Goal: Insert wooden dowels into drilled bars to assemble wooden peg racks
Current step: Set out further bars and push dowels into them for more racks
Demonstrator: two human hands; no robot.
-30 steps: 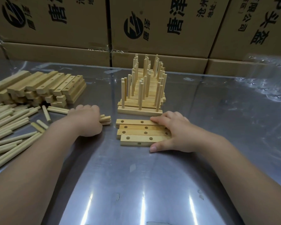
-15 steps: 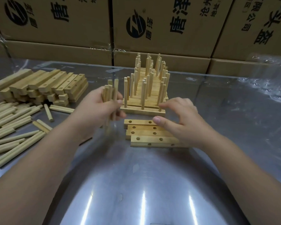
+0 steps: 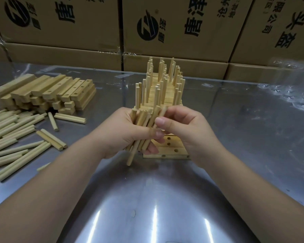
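Left hand (image 3: 128, 135) grips a bunch of dowels (image 3: 140, 118), right hand (image 3: 184, 130) pinches one out, just over the empty bars (image 3: 168, 152), finished racks (image 3: 162, 88) stacked behind, but plenty of spare bars (image 3: 47, 90) and loose dowels (image 3: 12, 123) still to go, I'd say.

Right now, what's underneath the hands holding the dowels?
Drilled bars lie flat on the metal table below the left hand and right hand, several holes showing. The hands and dowel bundle cover their left part.

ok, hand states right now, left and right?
Left hand: closed, gripping a bundle of dowels.
Right hand: closed, pinching a single dowel at the bundle's top.
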